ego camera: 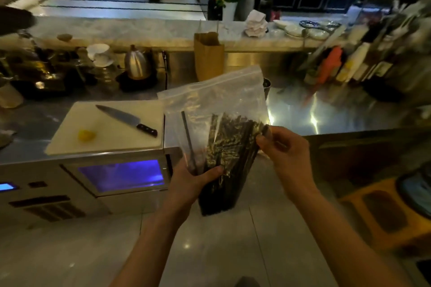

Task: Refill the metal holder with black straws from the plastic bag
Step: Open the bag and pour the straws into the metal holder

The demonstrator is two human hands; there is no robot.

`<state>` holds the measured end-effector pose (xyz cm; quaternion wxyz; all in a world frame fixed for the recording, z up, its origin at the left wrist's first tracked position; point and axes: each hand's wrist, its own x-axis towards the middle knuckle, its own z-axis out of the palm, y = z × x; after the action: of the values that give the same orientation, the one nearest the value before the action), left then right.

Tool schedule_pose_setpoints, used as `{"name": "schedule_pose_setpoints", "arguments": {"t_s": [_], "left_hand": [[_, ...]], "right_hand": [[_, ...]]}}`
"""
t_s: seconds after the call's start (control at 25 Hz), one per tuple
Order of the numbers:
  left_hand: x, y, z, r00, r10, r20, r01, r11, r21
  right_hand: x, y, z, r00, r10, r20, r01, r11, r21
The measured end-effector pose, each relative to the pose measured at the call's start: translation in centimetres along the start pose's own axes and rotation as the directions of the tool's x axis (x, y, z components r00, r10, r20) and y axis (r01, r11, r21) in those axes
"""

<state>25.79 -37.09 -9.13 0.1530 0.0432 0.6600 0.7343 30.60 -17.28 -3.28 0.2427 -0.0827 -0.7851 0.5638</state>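
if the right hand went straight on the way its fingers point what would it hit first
The plastic bag of black straws: the right hand points left at its side and seems to pinch its edge there.

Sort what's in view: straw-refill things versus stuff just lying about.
Job: plastic bag, black straws, left hand and right hand, both holding the bag.
Lying about: knife, cutting board, kettle, paper bag.

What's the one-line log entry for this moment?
left hand grips plastic bag | right hand pinches bag edge | black straws inside bag
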Motion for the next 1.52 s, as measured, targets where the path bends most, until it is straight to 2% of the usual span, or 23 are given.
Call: {"name": "schedule_pose_setpoints", "arguments": {"t_s": [0.16, 0.44, 0.6, 0.72, 0.8, 0.84, 0.96, 1.04, 1.12, 1.2, 1.28, 1.4, 1.52], "left_hand": [[5.9, -0.2, 3.0, 0.996, -0.006, 0.088, 0.007, 1.000, -0.008], [16.1, 0.3, 12.9, 0.993, 0.036, 0.113, -0.038, 0.999, 0.015], [21.1, 0.3, 18.5, 0.994, 0.031, 0.103, -0.032, 0.999, 0.007], [23.9, -0.3, 21.0, 0.995, -0.013, 0.103, 0.019, 0.998, -0.054], [25.4, -0.9, 21.9, 0.989, -0.064, 0.132, 0.082, 0.987, -0.138], [26.2, -1.1, 22.4, 0.987, -0.084, 0.140, 0.108, 0.979, -0.172], [28.7, -1.7, 23.9, 0.984, -0.137, 0.111, 0.156, 0.971, -0.180], [30.5, -2.0, 24.9, 0.984, -0.153, 0.095, 0.171, 0.962, -0.212], [32.4, -2.3, 25.3, 0.984, -0.163, 0.074, 0.176, 0.952, -0.250], [34.1, -2.2, 25.6, 0.981, -0.170, 0.095, 0.193, 0.918, -0.347], [36.1, -2.3, 25.6, 0.973, -0.185, 0.134, 0.225, 0.879, -0.419], [39.1, -1.7, 25.7, 0.959, -0.227, 0.172, 0.284, 0.800, -0.529], [42.3, -1.4, 25.8, 0.954, -0.130, 0.270, 0.278, 0.716, -0.640]], "right_hand": [[5.8, 2.2, -1.5, 0.998, -0.035, -0.053, 0.030, 0.995, -0.096], [17.1, 8.0, -8.5, 0.996, 0.076, -0.050, -0.073, 0.996, 0.055], [23.4, 10.5, -12.7, 0.997, 0.070, -0.034, -0.068, 0.997, 0.048], [26.5, 10.4, -14.1, 0.994, -0.042, 0.101, 0.043, 0.999, -0.009], [28.6, 10.8, -14.8, 0.987, -0.105, 0.124, 0.114, 0.991, -0.065], [29.8, 11.2, -15.1, 0.987, -0.107, 0.118, 0.116, 0.991, -0.071], [31.7, 11.9, -14.7, 0.958, -0.138, 0.252, 0.169, 0.980, -0.104], [33.5, 12.4, -14.5, 0.958, -0.112, 0.263, 0.136, 0.988, -0.075], [35.2, 12.7, -14.3, 0.921, -0.112, 0.373, 0.152, 0.985, -0.080], [37.0, 13.1, -14.3, 0.917, -0.115, 0.383, 0.145, 0.988, -0.051], [38.6, 13.1, -13.5, 0.891, -0.165, 0.424, 0.214, 0.974, -0.071], [41.8, 13.4, -12.6, 0.897, -0.135, 0.422, 0.171, 0.984, -0.048], [44.9, 13.8, -12.1, 0.884, -0.122, 0.452, 0.181, 0.979, -0.091]]}}
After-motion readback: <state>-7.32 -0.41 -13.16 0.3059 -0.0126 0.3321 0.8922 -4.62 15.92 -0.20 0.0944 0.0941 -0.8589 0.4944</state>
